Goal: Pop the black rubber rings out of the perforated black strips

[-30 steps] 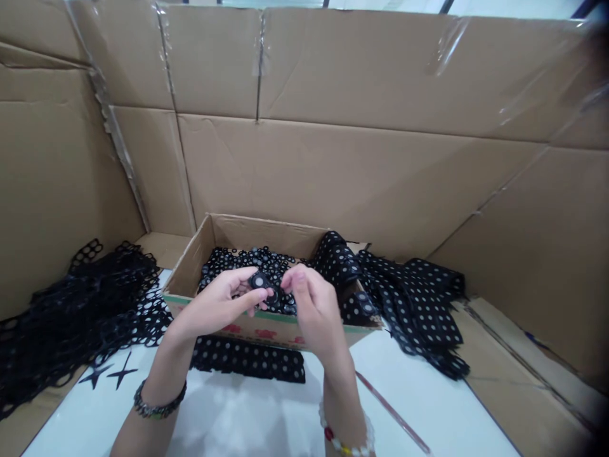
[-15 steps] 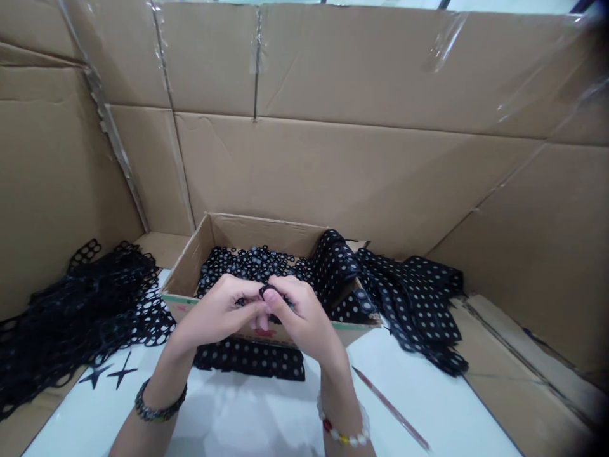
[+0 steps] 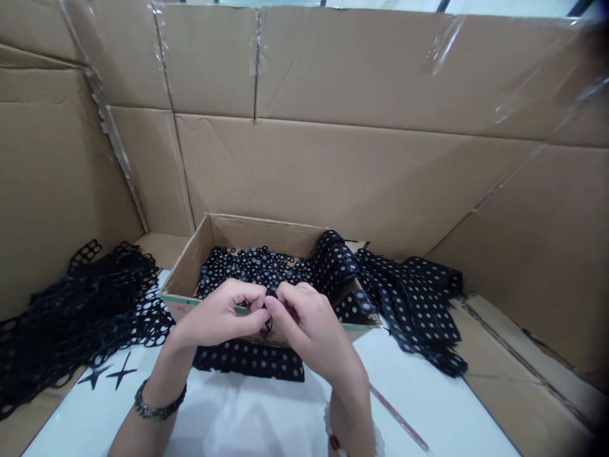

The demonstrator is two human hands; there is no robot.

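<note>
Both hands meet over the front of the box, fingers curled inward and pinching. Between the left hand (image 3: 220,311) and the right hand (image 3: 309,322), we see a small black ring (image 3: 266,327), mostly hidden by the fingertips. It now sits lower than in the previous view, where it showed above the fingers, and the right wrist has dropped toward the bottom edge.

Just beyond the hands stands an open cardboard box (image 3: 252,230), its walls plain brown, holding a heap of loose black rings (image 3: 247,270) with pale centers. Limp black dotted strips (image 3: 333,263) drape over its right corner and spill into a soft pile (image 3: 413,304) on the right. A flat dotted strip (image 3: 250,360) lies in front of the box, and a tangled black punched lattice (image 3: 80,304) sprawls to the left.

We also notice a dark beaded bracelet (image 3: 159,404) on the left wrist. Everything rests on a glossy white table (image 3: 247,412), backed by taped cardboard walls (image 3: 333,171).
</note>
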